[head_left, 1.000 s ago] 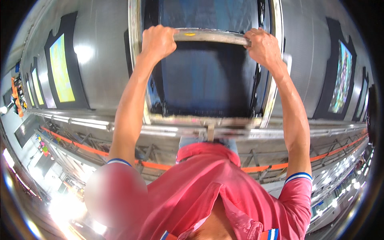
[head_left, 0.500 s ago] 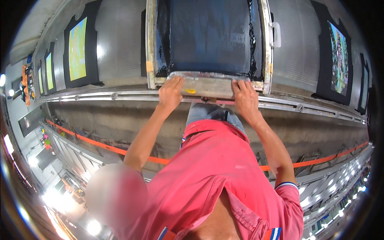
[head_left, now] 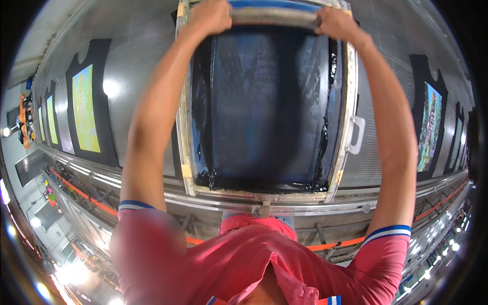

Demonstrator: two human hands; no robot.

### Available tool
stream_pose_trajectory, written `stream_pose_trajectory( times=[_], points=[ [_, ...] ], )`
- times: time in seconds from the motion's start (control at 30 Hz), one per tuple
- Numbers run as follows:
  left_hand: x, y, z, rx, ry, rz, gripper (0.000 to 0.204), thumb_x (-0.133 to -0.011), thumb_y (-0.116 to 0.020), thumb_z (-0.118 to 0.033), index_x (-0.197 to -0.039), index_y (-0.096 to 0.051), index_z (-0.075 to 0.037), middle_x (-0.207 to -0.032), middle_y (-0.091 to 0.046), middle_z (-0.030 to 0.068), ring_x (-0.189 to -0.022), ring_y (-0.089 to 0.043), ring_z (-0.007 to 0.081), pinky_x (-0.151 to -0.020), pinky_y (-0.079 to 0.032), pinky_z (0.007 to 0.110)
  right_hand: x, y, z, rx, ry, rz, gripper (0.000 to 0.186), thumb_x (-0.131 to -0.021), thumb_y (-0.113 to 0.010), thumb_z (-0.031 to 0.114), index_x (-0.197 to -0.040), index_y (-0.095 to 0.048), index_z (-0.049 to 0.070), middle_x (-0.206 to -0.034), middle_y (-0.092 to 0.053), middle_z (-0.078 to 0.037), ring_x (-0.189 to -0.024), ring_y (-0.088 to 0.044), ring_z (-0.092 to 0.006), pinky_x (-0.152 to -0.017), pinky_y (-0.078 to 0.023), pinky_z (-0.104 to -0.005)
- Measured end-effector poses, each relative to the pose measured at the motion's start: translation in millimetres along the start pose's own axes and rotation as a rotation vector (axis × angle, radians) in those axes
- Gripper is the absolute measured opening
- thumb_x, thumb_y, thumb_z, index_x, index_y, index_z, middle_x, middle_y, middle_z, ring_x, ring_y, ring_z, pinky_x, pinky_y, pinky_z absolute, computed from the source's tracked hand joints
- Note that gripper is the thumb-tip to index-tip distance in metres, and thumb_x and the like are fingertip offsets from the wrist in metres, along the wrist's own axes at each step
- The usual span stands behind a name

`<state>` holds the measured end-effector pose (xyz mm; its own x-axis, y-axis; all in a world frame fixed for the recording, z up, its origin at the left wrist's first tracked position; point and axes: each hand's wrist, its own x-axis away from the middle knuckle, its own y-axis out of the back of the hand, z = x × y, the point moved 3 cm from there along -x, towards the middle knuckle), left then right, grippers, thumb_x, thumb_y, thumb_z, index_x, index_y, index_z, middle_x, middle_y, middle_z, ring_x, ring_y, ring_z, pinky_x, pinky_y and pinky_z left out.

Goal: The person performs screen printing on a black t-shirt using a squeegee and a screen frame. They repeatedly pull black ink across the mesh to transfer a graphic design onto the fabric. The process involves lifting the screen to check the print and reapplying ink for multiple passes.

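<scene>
A squeegee (head_left: 274, 17) with a long pale bar spans the far end of a screen-printing frame (head_left: 185, 132). Closed around its left end is my left hand (head_left: 209, 18). My right hand (head_left: 338, 23) grips the other end, with both arms stretched far forward. Below the bar, the dark mesh (head_left: 269, 112) lies nearly flat inside the frame. Thick, glossy black ink (head_left: 204, 179) lines the mesh's left, right and near edges. The squeegee's lower edge meets a dark band of ink, and its blade is hard to make out.
Dark shirt pieces with a yellow print (head_left: 85, 107) lie on the long grey table to the left. Others with a multicoloured print (head_left: 430, 122) lie to the right. A white handle (head_left: 356, 134) juts from the frame's right side. A metal rail (head_left: 300, 206) runs along the near edge.
Both hands have pushed the squeegee from the near end of the frame to its far end. My arms have straightened, and my body leans farther over the table.
</scene>
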<state>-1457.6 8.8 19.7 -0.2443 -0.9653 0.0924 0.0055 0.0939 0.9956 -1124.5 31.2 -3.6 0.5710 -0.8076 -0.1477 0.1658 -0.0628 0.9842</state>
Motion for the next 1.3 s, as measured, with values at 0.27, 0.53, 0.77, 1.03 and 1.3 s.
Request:
stream_pose_trajectory(
  times=[0.27, 0.53, 0.77, 1.03, 1.3],
  points=[
    [-13, -19, -12, -0.029, -0.056, -0.141, 0.017, -0.069, -0.061, -0.012, -0.075, -0.075, -0.004, -0.078, -0.068, 0.0276, -0.075, -0.069, 0.0444, -0.069, -0.055, 0.053, -2, -23, -3, -0.002, -0.023, 0.106, 0.027, -0.072, -0.076, 0.029, -0.089, -0.074, 0.008, -0.092, -0.072, -0.016, -0.088, -0.069, -0.0380, -0.078, -0.054, -0.0477],
    [227, -46, -79, 0.014, -0.017, 0.079, 0.039, -0.072, -0.063, -0.011, -0.107, -0.079, -0.017, -0.080, -0.072, 0.0193, -0.076, -0.072, 0.0356, -0.071, -0.058, 0.046, 203, -17, 130, -0.256, -0.019, 0.079, 0.028, -0.080, -0.061, 0.004, -0.103, -0.076, 0.011, -0.093, -0.071, -0.012, -0.084, -0.071, -0.0337, -0.075, -0.057, -0.0447],
    [429, -69, -154, 0.214, 0.074, 0.085, 0.042, -0.069, -0.058, -0.001, -0.104, -0.079, -0.014, -0.111, -0.074, 0.0073, -0.089, -0.074, 0.0289, -0.074, -0.060, 0.040, 377, 13, 246, -0.380, -0.093, 0.199, 0.026, -0.075, -0.061, 0.000, -0.097, -0.073, 0.004, -0.089, -0.065, -0.011, -0.089, -0.066, -0.0313, -0.076, -0.056, -0.0411],
    [390, -36, -141, 0.159, 0.122, 0.259, 0.039, -0.070, -0.061, -0.002, -0.103, -0.079, -0.012, -0.090, -0.073, 0.0199, -0.078, -0.071, 0.0377, -0.073, -0.058, 0.045, 341, 29, 227, -0.364, -0.091, 0.145, 0.014, -0.078, -0.062, 0.006, -0.086, -0.074, 0.006, -0.090, -0.068, -0.012, -0.089, -0.068, -0.0326, -0.077, -0.056, -0.0428],
    [99, -6, -39, -0.020, 0.016, -0.072, 0.035, -0.074, -0.063, -0.013, -0.105, -0.080, -0.019, -0.094, -0.073, 0.0225, -0.089, -0.071, 0.0360, -0.081, -0.057, 0.046, 80, -1, 51, -0.047, -0.005, -0.010, 0.022, -0.077, -0.061, 0.014, -0.095, -0.074, 0.011, -0.095, -0.072, -0.014, -0.089, -0.070, -0.0360, -0.080, -0.057, -0.0466]
  ],
)
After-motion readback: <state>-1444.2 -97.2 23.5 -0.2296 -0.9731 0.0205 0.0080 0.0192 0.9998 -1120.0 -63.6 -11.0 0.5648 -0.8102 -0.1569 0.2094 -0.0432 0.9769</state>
